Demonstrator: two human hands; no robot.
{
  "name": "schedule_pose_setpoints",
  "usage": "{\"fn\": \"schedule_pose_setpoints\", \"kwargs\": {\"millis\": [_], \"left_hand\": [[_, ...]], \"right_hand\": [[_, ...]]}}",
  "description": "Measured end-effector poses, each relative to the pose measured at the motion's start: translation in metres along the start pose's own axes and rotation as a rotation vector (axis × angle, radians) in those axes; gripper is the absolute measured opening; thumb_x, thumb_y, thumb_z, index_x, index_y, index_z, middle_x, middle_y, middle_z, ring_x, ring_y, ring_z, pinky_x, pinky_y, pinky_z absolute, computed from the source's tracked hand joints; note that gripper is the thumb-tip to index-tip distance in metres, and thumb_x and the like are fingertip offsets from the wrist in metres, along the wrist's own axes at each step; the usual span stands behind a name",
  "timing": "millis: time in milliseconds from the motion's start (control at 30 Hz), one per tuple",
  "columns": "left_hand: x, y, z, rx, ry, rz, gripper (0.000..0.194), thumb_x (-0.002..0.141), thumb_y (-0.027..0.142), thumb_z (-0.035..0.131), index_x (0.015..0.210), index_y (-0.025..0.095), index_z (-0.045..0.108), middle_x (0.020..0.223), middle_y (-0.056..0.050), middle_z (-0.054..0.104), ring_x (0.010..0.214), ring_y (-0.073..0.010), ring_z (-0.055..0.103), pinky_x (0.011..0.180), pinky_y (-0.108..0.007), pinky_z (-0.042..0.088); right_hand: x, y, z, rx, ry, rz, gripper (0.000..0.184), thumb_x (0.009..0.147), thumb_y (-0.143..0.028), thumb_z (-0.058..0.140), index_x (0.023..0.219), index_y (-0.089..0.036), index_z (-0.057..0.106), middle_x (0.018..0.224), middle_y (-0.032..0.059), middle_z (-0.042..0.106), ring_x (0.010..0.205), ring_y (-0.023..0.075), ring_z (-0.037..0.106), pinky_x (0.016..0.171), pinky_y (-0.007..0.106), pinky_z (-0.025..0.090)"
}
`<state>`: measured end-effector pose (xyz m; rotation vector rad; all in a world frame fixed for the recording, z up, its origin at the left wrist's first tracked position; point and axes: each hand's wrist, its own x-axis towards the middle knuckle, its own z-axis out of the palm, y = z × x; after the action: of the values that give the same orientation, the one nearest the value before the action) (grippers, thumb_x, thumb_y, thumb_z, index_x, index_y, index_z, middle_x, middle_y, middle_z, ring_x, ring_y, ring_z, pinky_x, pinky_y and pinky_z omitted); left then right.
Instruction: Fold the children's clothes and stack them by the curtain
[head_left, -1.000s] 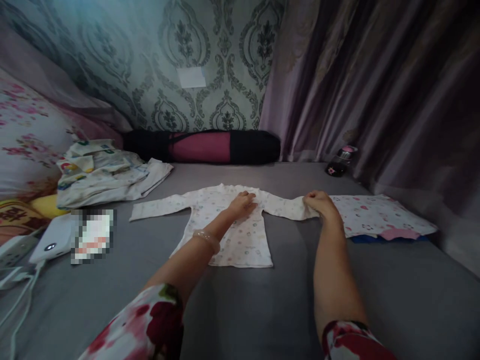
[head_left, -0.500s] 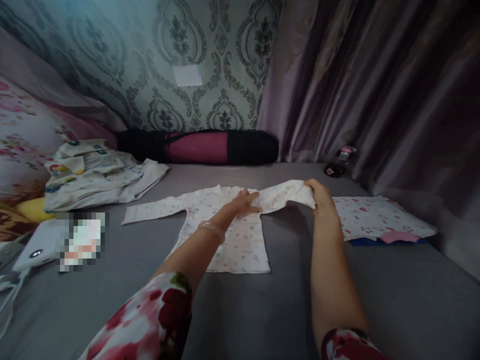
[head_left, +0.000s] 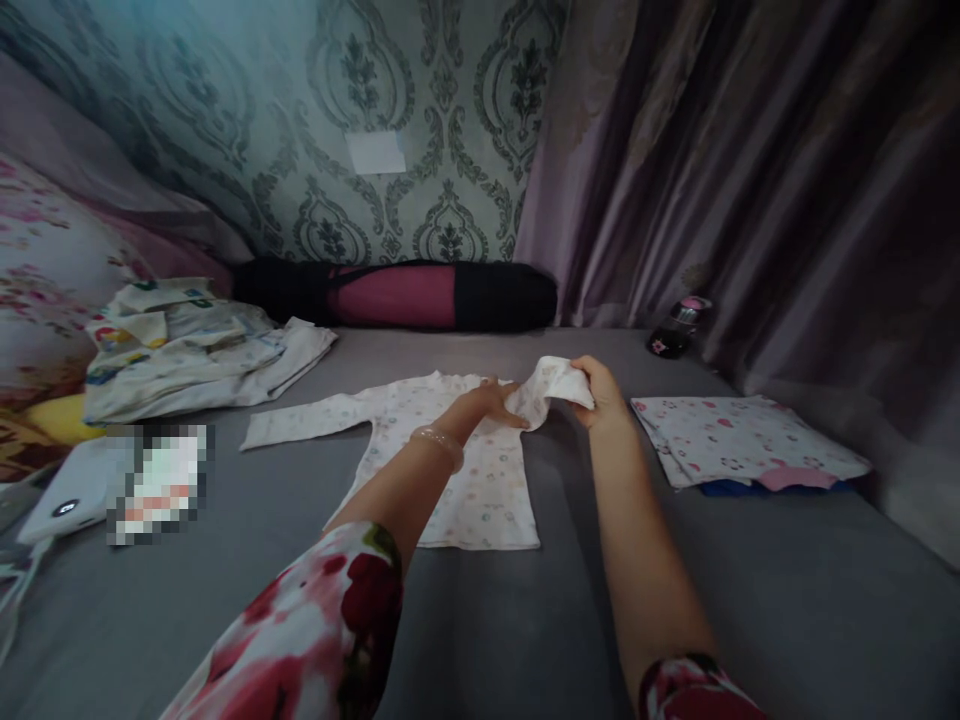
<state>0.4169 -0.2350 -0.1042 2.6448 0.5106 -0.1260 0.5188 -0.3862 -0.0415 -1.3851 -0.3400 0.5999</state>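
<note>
Extending forward over a grey sheet [head_left: 525,640], two forearms come out of red-and-white floral sleeves [head_left: 300,620], the left one wearing a pale beaded bracelet [head_left: 439,446]. Beyond the wrists lies a small white printed long-sleeved shirt [head_left: 487,495], flat on the sheet, its hem towards the person and its neckline away. The left hand [head_left: 496,402] rests on the upper chest, near the shoulder on the person's right, fingers spread and gripping nothing that I can see. The right hand [head_left: 600,392] has thumb and fingers closed on the cuff end of the raised sleeve [head_left: 559,378], which arcs up off the sheet between the hands. That sleeve runs crosswise, from the shoulder by the left hand out rightward to the cuff, so the right hand is the nearer to its free end. The opposite sleeve [head_left: 307,422] lies straight out to the left. A white device [head_left: 75,490] sits at the far left, and a folded stack of printed clothes [head_left: 750,435] on the right. Farther off are a rumpled clothes pile [head_left: 187,350], a bottle [head_left: 675,330] and a black-and-maroon roll bag [head_left: 397,297] against the patterned wall [head_left: 442,110].
</note>
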Motion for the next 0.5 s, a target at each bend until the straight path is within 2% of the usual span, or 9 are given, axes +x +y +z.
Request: {"fn": "schedule_pose_setpoints", "kwargs": {"millis": [133,267,367,500], "left_hand": [[-0.017,-0.018,0.01,-0.187,0.234,0.057,0.083,0.069,0.06,0.067,0.139,0.023,0.043,0.118,-0.012,0.056,0.105,-0.0277,0.056,0.092,-0.038,0.044],[-0.049,-0.056,0.014,-0.496,0.488,-0.096,0.049,0.082,0.036,0.058,0.126,0.015,0.054,0.098,-0.008,0.061,0.075,-0.0144,0.059,0.072,-0.027,0.049],[-0.077,-0.085,0.014,-0.684,0.641,-0.246,0.039,0.085,0.029,0.052,0.12,0.013,0.056,0.089,-0.006,0.062,0.069,-0.012,0.058,0.065,-0.024,0.049],[-0.104,-0.107,0.017,-0.838,0.777,-0.309,0.034,0.085,0.022,0.048,0.117,0.013,0.056,0.09,-0.007,0.064,0.074,-0.0126,0.061,0.07,-0.026,0.052]], "right_hand": [[-0.006,0.0,0.015,0.137,0.025,0.113,0.005,0.069,-0.019,0.052,0.064,-0.019,0.052,0.056,-0.0006,0.057,0.052,0.0127,0.055,0.046,0.02,0.046],[-0.009,0.0,0.037,0.197,0.053,0.143,0.006,0.069,-0.013,0.052,0.065,-0.017,0.054,0.056,-0.0014,0.058,0.049,0.0099,0.053,0.043,0.018,0.043],[-0.007,0.003,0.062,0.149,0.051,0.137,0.004,0.069,-0.013,0.056,0.067,-0.016,0.055,0.058,-0.0016,0.059,0.05,0.0098,0.054,0.043,0.018,0.044],[-0.003,0.02,0.096,0.009,0.014,0.128,0.008,0.069,-0.013,0.061,0.069,-0.018,0.055,0.056,-0.0034,0.057,0.05,0.0105,0.055,0.046,0.02,0.047]]}}
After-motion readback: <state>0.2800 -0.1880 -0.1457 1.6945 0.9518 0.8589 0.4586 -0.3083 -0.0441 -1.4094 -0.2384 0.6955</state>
